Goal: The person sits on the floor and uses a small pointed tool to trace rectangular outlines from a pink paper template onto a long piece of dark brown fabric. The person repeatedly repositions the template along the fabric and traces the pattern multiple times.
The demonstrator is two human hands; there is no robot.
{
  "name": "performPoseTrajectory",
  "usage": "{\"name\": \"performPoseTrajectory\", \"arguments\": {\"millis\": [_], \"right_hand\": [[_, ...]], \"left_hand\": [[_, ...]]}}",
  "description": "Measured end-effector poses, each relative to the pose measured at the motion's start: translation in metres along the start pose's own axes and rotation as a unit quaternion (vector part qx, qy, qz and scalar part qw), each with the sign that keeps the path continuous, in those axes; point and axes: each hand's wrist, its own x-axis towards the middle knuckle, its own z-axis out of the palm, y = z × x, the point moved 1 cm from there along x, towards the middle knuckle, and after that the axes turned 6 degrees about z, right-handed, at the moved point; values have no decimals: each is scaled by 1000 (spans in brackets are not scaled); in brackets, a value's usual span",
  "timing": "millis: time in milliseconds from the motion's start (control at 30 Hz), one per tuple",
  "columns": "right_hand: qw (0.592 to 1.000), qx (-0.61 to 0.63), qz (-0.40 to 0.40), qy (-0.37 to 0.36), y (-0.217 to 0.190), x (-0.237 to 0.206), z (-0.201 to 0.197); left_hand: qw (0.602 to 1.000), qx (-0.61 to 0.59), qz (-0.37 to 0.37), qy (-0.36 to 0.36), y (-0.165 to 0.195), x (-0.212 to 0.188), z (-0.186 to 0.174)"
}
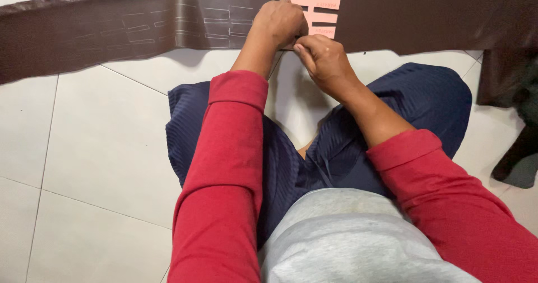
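White tiled floor under seated person. Brown leather strip spans 10 to 2 o'clock, pale traced outlines at 11. Pink card template on strip at 12. Left hand fisted, pressing template; right hand just below, fingers pinched together, contents hidden.
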Motion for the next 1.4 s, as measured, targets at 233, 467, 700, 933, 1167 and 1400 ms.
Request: {"name": "performPoseTrajectory", "arguments": {"millis": [233,467,700,933,1167,1400], "right_hand": [[1000,20,-11,3,0,4,-2],[999,40,0,29,17,4,-5],[973,-69,135,173,70,31,-35],[972,-145,164,90,70,29,-17],[973,-41,196,115,76,34,-24],[950,139,205,188,109,43,-54]], "left_hand": [[999,21,19,18,-1,-1,3],[998,41,33,31,3,-5,4],[990,-60,-4,131,27,-53,-21],[954,-49,-282,88,36,-84,-36],[918,-83,-385,-56,26,-85,-17],[899,10,-423,-114,3,-116,-35]]}}
